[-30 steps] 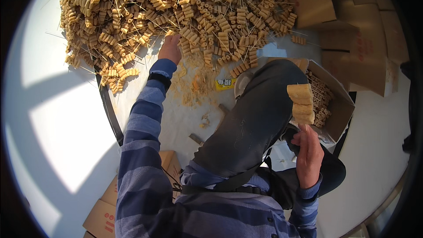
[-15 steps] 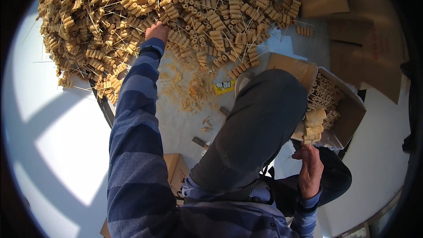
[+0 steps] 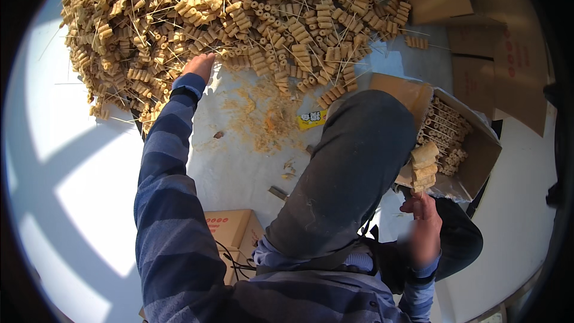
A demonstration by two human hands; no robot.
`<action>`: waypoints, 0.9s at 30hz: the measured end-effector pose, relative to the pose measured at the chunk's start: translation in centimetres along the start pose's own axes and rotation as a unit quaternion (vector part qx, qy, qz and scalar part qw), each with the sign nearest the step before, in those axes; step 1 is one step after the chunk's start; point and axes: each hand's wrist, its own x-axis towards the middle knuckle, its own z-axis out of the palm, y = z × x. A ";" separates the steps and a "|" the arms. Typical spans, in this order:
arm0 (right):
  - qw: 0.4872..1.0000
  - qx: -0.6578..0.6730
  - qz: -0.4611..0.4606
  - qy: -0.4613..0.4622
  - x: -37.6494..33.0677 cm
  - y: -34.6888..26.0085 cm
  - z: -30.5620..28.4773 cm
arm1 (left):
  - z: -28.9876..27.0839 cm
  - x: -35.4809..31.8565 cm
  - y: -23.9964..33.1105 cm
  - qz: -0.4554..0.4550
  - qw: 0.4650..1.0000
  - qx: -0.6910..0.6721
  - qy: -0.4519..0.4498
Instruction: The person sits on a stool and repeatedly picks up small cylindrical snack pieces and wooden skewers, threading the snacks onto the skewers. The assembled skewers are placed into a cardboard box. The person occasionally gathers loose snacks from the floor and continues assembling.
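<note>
A big heap of tan skewers (image 3: 281, 18), each with ribbed rolls threaded on a thin stick, covers the far side of the surface. At the heap's near edge is my left hand (image 3: 200, 66), seen from the back, its fingers drawn together against the skewers; whatever they hold is hidden. My right hand (image 3: 423, 218), partly blurred, is closed on the stick end of a skewer of rolls (image 3: 424, 167), which points away from me. Just beyond it stands an open cardboard box (image 3: 482, 158) with skewers packed in rows inside.
Crumbs and broken bits (image 3: 267, 121) litter the pale surface before the heap, beside a yellow packet (image 3: 312, 119). My bent knee (image 3: 371, 137) rises between my hands. Flattened cardboard (image 3: 519, 54) lies at the far right; closed boxes (image 3: 230, 227) stand near my left elbow. One skewer (image 3: 417, 42) lies apart.
My left hand has drawn back a little, left and nearer, along the heap's edge. The right hand still holds its skewer, nearly in the same place. The whole view has shifted slightly.
</note>
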 end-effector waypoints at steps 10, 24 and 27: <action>1.000 0.006 0.015 -0.004 0.9 0.6 0.0 | 0.4 5.0 -0.7 -0.067 0.992 0.093 -0.054; 0.995 0.069 0.066 0.003 0.4 -1.9 0.3 | 1.4 -4.4 -0.8 -0.160 0.986 -0.044 -0.014; 0.980 0.191 0.055 0.002 -0.3 -2.8 1.0 | -2.3 -7.1 0.2 -0.040 0.990 -0.108 -0.077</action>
